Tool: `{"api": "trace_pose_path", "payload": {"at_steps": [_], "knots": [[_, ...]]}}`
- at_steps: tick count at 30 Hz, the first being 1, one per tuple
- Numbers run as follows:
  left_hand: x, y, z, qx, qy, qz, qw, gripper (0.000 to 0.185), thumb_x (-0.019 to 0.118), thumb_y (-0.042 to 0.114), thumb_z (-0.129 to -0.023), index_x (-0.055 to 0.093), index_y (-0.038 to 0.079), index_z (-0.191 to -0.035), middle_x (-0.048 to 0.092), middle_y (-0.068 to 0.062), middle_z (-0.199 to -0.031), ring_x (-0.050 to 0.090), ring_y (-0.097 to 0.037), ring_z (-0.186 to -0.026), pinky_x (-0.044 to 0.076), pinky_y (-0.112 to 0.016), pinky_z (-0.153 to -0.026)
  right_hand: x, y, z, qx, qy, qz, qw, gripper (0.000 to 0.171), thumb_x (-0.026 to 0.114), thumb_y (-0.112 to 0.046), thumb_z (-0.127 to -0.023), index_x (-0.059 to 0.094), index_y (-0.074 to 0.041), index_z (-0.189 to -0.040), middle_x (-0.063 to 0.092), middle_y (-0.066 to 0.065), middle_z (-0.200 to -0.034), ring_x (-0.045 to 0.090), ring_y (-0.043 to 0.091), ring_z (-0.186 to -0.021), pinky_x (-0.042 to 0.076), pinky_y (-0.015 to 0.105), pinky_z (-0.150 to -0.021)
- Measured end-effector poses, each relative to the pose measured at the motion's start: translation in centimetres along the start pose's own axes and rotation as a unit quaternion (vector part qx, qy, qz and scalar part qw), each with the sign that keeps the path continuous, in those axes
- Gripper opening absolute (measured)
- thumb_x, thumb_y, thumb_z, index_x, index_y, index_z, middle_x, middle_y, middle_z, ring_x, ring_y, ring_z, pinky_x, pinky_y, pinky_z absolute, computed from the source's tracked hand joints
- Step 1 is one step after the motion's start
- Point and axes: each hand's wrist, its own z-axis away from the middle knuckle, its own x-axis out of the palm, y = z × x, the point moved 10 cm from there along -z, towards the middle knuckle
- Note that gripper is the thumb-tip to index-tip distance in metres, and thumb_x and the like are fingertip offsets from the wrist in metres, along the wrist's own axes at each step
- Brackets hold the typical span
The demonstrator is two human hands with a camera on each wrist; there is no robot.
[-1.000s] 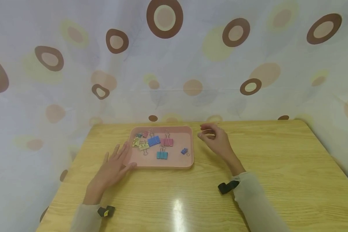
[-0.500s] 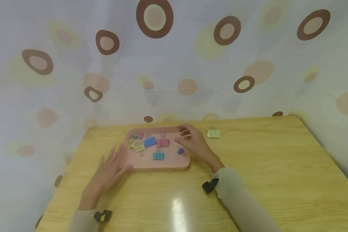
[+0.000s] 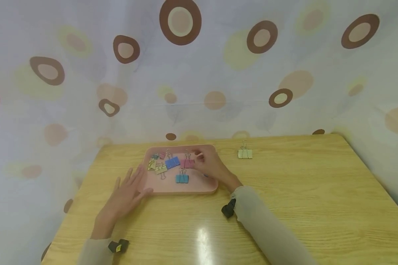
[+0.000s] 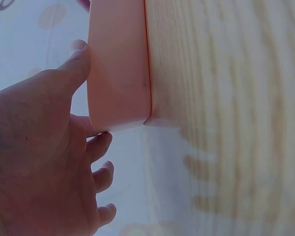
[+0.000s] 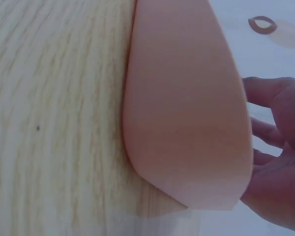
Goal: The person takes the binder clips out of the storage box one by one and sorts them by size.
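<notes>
A pink tray [image 3: 182, 191] holds several binder clips. My left hand [image 3: 126, 195] touches its left end, fingers extended and thumb at the front corner; the left wrist view shows the thumb [image 4: 78, 61] against the rim. My right hand [image 3: 210, 163] is over the tray's right half, fingers bent with a gap between thumb and fingertips. Its thumb is beside a pink binder clip [image 3: 187, 163]; contact is unclear. A blue binder clip [image 3: 172, 162] and a teal one [image 3: 182, 179] lie nearby. The small blue clip is mostly hidden under my right hand.
A pale yellow-green binder clip [image 3: 245, 154] stands on the wooden table [image 3: 302, 191] right of the tray. Yellow clips [image 3: 161, 169] and smaller ones crowd the tray's left side. A patterned curtain [image 3: 199, 73] hangs behind the table's back edge.
My right hand has moved left from beside the tray to over the pink clip. The pale clip on the table has come into sight where that hand was. My left hand stays at the tray.
</notes>
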Motion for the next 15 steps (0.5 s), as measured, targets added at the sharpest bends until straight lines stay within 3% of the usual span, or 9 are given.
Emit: {"api": "trace_pose_path", "payload": {"at_steps": [3, 8, 15], "knots": [[0.0, 0.0, -0.1, 0.001, 0.001, 0.003, 1.0, 0.082, 0.049, 0.056, -0.104, 0.021, 0.007, -0.164, 0.017, -0.012, -0.17, 0.009, -0.045, -0.155, 0.005, -0.073, -0.117, 0.5, -0.1, -0.6, -0.007, -0.008, 0.021, 1.0, 0.053, 0.084, -0.006, -0.085, 0.065, 0.0, -0.134, 0.067, 0.021, -0.126, 0.064, 0.037, -0.11, 0.057, 0.045, -0.092], [0.0, 0.0, -0.1, 0.0, 0.002, 0.004, 1.0, 0.082, 0.05, 0.055, -0.104, 0.022, 0.007, -0.164, 0.017, -0.012, -0.17, 0.01, -0.044, -0.155, 0.004, -0.072, -0.118, 1.3, 1.2, -0.9, 0.051, -0.027, 0.048, 0.997, 0.055, 0.083, -0.007, -0.086, 0.062, 0.001, -0.136, 0.065, 0.019, -0.127, 0.061, 0.034, -0.115, 0.052, 0.043, -0.099], [0.0, 0.0, 0.0, -0.003, 0.0, 0.005, 1.0, 0.081, 0.049, 0.055, -0.105, 0.022, 0.008, -0.164, 0.018, -0.012, -0.17, 0.009, -0.044, -0.155, 0.004, -0.072, -0.118, 2.4, 2.2, -1.2, 0.086, -0.04, 0.055, 0.994, 0.047, 0.079, -0.004, -0.087, 0.062, 0.001, -0.131, 0.065, 0.017, -0.128, 0.059, 0.032, -0.121, 0.048, 0.045, -0.107]]}}
